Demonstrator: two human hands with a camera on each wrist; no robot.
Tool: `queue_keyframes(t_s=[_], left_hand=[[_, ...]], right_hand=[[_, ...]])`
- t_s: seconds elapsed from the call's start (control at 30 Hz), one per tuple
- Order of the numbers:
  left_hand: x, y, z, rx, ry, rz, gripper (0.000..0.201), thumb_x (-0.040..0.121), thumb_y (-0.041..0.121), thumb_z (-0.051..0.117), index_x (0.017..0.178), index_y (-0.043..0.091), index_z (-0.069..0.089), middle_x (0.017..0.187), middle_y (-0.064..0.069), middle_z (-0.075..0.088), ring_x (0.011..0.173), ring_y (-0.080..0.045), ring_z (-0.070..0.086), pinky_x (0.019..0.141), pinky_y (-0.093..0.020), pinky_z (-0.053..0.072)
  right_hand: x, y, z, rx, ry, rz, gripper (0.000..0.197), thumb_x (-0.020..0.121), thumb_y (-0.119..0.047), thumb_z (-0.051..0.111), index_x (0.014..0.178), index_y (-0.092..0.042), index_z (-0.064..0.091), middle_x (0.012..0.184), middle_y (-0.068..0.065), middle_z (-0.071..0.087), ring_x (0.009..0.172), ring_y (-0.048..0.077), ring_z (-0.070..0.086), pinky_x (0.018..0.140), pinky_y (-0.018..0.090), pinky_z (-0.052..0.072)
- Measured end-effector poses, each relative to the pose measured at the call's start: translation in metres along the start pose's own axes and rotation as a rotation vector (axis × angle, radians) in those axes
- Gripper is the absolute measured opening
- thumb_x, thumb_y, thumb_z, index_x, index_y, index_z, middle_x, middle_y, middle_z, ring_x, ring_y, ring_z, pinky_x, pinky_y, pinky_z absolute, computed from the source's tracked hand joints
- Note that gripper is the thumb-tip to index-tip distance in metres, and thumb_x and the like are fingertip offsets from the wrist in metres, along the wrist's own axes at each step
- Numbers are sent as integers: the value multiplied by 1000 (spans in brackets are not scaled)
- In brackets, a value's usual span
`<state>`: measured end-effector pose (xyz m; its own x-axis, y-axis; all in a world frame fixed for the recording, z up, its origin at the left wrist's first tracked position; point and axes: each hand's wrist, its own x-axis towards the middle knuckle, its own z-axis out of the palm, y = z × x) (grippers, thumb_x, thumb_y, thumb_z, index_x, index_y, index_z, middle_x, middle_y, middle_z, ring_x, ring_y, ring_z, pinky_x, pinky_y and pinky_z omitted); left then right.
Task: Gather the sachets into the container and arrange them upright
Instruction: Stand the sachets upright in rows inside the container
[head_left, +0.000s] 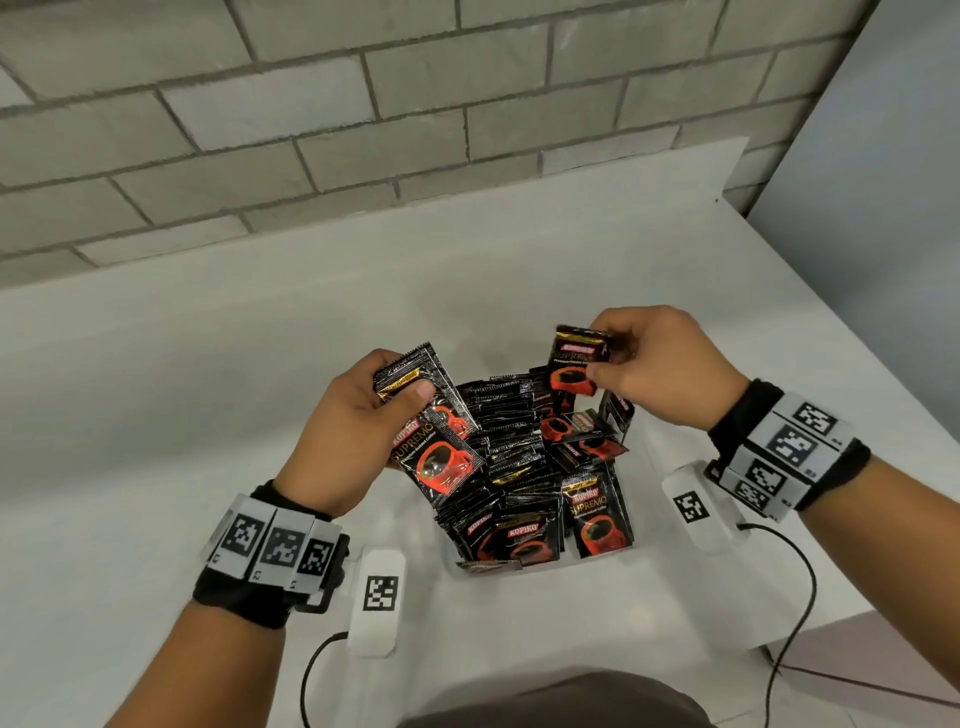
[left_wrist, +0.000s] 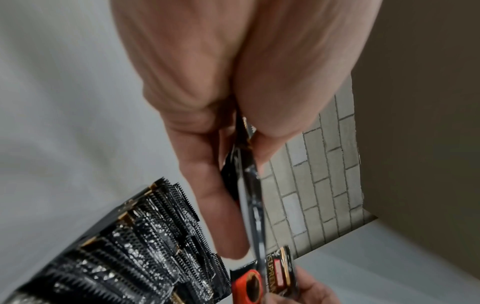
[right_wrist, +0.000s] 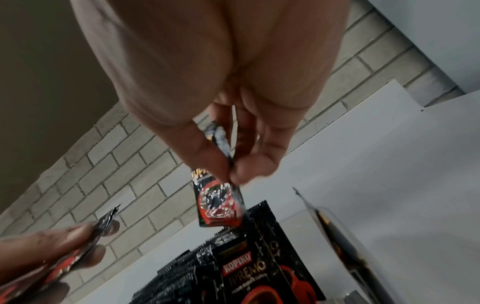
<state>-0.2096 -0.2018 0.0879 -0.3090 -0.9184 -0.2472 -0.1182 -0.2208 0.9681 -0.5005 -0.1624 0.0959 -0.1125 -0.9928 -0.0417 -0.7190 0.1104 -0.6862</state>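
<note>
Black and red coffee sachets (head_left: 509, 447) fill a clear container (head_left: 582, 562) at the table's middle. Several rows stand upright (left_wrist: 145, 246); a few at the right lie tilted (head_left: 582, 431). My left hand (head_left: 405, 384) holds a small stack of sachets (head_left: 441, 452) over the container's left side, thumb on top, seen edge-on in the left wrist view (left_wrist: 249, 195). My right hand (head_left: 605, 358) pinches a single sachet (head_left: 574, 364) by its top above the far right corner; it hangs below the fingers (right_wrist: 218, 205). The container's clear wall (right_wrist: 335, 232) shows at the right.
The white table (head_left: 208, 415) meets a grey brick wall (head_left: 363, 130) at the back, and its right edge (head_left: 857, 374) drops off. White marker units with cables lie left (head_left: 376, 597) and right (head_left: 696, 509) of the container.
</note>
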Motion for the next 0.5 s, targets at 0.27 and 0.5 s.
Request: queue_keyframes(t_s=[0.27,0.5], left_hand=[[-1,3,0,26,-11,-1,11,98,14,65,108,10,61,86,-10,74,74,-27,75,59,-40,61],[-2,1,-4,39,5,-4,13,97,15,66,109,11,61,88,-11,75,76,-28,75,62,-44,63]], right_hand=[[12,6,28,-322,-116,-49,6,83,-15,71,89,-13,73,88,2,67,83,20,60,72,26,46],[16,9,27,-360,-109,-55,17,76,-2,70,82,-15,60,70,0,60,64,21,58,60,34,53]])
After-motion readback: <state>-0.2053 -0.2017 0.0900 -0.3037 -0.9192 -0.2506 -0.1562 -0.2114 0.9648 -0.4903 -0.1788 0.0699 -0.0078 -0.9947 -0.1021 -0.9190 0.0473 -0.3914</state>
